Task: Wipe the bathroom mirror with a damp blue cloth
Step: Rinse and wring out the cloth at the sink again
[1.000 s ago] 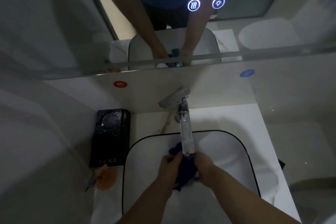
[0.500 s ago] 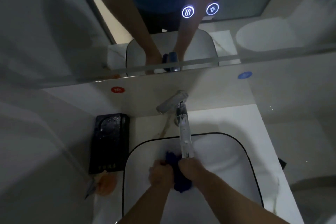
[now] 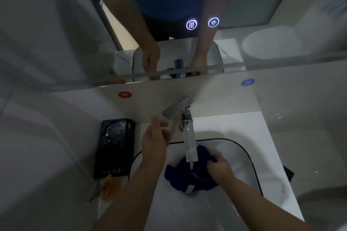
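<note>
In the sink (image 3: 239, 163), blue cloth (image 3: 179, 173) — right grip (image 3: 218, 167) clutching it, left grip (image 3: 155, 141) spread.

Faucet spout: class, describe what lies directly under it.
The blue cloth lies bunched in the sink, its right edge gripped by the right hand. The basin floor beneath it is covered.

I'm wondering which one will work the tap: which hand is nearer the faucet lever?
Left. The left hand is just below-left of the faucet lever, not touching. The right hand is farther down in the sink, gripping the blue cloth.
</note>
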